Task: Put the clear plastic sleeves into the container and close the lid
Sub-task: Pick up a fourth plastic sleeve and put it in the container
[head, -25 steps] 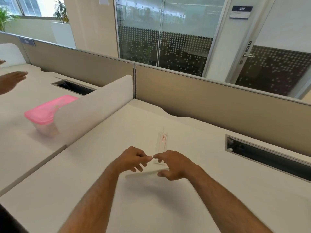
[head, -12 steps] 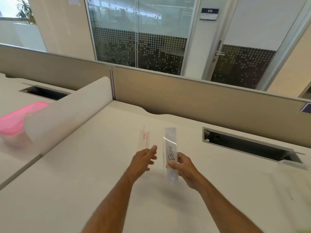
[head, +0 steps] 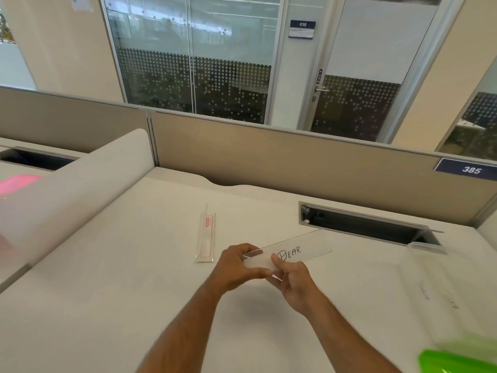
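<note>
A clear plastic sleeve (head: 298,251) with "DEAR" handwritten on it is held just above the white desk, its long side pointing right and slightly away. My left hand (head: 239,267) grips its near left end, fingers curled over the edge. My right hand (head: 291,281) pinches the same end from below, thumb on top beside the writing. A second clear sleeve (head: 205,238) with a red label lies flat on the desk, just left of my hands. A clear container (head: 441,289) stands blurred at the right edge, with a green lid (head: 457,360) near the bottom right corner.
A beige partition (head: 295,160) closes off the back of the desk. A dark cable slot (head: 363,224) runs along the back right. A curved white divider (head: 75,184) separates the neighbouring desk, where a pink-lidded box (head: 16,183) sits.
The "DEAR" sleeve has turned from pointing away to lying sideways toward the right. My left hand has come over and taken hold of its end. The view has panned right.
</note>
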Demonstrator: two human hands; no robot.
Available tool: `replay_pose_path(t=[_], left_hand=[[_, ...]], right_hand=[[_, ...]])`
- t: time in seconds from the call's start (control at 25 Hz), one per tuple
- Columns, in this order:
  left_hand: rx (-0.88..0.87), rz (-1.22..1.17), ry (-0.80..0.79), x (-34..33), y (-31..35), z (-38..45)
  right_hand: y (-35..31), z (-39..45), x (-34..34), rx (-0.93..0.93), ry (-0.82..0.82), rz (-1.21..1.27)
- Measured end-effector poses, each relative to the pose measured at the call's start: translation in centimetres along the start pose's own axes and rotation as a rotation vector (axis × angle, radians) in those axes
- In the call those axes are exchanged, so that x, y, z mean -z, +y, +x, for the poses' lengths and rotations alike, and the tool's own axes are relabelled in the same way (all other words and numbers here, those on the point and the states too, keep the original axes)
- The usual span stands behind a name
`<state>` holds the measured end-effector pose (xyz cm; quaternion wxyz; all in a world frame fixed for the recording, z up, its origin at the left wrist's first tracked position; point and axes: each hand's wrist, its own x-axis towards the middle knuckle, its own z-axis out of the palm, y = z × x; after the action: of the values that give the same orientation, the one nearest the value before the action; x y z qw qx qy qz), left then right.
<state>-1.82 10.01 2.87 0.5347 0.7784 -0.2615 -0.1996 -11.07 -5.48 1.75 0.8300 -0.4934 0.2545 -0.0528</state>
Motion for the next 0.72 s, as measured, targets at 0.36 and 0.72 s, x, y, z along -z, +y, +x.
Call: replay_pose_path(t=[0.36,0.72], left_hand=[[0.03,0.018,-0.016,-0.1,0.0,0.9],[0.02,0.015,-0.057,-1.6,0.2,0.8]], right_hand=[[-3.4,-1.0,6.3,0.15,0.26,0.252],[-5.3,-2.7,9.2,0.258,0.397,-0.199]])
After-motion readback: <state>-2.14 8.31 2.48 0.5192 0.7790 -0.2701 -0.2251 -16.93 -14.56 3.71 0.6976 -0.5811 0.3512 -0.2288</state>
